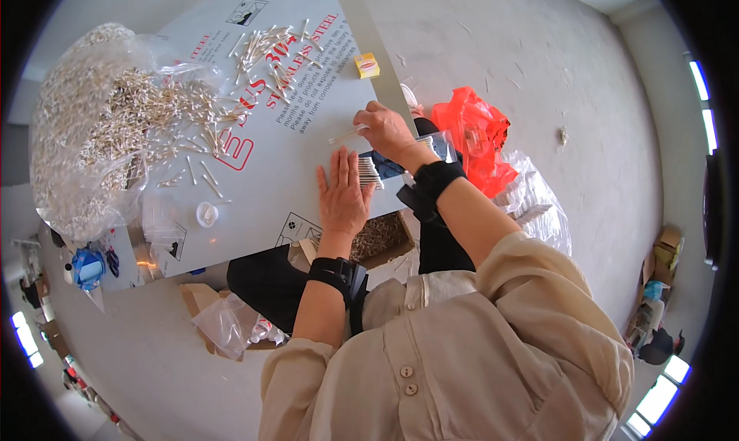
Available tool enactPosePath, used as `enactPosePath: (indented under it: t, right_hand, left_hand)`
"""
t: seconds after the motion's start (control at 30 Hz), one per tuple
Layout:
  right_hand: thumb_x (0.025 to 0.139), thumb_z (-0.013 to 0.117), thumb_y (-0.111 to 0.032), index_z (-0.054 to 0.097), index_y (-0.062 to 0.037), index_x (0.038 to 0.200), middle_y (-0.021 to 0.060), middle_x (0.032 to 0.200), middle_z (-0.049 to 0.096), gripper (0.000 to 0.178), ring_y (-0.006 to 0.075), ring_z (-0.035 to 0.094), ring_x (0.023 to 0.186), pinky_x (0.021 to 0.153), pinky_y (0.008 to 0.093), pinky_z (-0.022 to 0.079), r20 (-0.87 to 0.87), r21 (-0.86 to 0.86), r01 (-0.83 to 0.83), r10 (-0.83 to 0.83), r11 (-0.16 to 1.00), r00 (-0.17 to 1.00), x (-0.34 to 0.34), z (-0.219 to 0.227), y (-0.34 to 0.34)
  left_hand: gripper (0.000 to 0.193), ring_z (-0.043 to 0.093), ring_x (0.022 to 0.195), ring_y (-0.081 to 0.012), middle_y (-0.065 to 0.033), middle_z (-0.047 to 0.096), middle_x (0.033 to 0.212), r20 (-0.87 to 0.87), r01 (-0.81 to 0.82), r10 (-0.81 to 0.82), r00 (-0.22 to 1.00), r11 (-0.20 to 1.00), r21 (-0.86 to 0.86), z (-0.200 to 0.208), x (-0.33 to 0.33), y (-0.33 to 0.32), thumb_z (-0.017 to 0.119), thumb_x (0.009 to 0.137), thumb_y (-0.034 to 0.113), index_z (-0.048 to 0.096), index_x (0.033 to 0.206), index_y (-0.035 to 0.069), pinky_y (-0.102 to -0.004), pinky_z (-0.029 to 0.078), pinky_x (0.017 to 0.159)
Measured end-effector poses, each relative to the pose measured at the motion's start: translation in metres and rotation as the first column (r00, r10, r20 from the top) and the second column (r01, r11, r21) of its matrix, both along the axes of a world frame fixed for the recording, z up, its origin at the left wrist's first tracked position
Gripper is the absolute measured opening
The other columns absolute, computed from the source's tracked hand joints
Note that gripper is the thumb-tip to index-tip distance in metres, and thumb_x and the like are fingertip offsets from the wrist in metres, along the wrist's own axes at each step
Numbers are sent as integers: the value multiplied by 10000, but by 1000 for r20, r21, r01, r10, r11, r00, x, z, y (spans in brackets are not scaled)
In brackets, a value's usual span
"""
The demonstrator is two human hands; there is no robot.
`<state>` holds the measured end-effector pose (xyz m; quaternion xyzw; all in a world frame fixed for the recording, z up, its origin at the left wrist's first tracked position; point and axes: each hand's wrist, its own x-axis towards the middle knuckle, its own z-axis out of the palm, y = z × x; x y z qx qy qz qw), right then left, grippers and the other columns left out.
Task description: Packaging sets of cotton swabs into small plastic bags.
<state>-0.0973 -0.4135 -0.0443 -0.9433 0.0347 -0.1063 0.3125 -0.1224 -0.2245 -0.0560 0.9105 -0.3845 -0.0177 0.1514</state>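
Note:
My right hand (387, 130) is closed in a pinch on a few cotton swabs (343, 137), held low over the table near its right edge. Flat on the tabletop, my left hand (343, 198) has its fingers stretched out, pointing away from me. Against its right side lies a neat row of cotton swabs (370, 173), stacked parallel; the hand hides part of it. Under my right wrist is a clear plastic case (444, 144), partly covered by the forearm. Farther off, loose swabs (265, 50) lie scattered in a heap.
A big clear bag (85, 133) spills swabs across the table's left side. A small yellow box (367, 66) sits near the far right edge, a round white container (206, 214) near the front. Below are an open cardboard box (400, 244) and a red plastic bag (469, 129).

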Motion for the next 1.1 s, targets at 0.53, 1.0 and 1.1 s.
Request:
enactPosePath:
  t: [0.53,1.0,1.1]
  right_hand:
    - [750,676,-257,659,-144,1133,-39,1231,578,400,183,512,1141,949,389,402,110,-378,-174,231,909,967,-88,0,19]
    - [792,584,-95,645,-75,1140,96,1060,560,354,285,549,1040,923,434,449,151,-59,83,-73,995,986,-111,-2,29]
    - [768,605,-56,664,-61,1095,104,1014,571,333,298,570,952,897,437,463,156,-221,-3,38,975,987,-108,7,39]
  left_hand:
    - [636,178,1475,-249,-94,240,1580,5,-34,34,999,999,-1,-2,0,-1,519,946,361,305,1497,124,-536,95,1179]
    - [664,159,1481,-259,-107,206,1592,-21,-43,43,999,999,-26,0,-2,-3,532,935,342,277,1510,130,-546,79,1177]
    - [667,159,1481,-266,-112,205,1592,-23,-44,44,999,999,-7,-2,0,-1,526,935,347,271,1512,131,-549,78,1176]
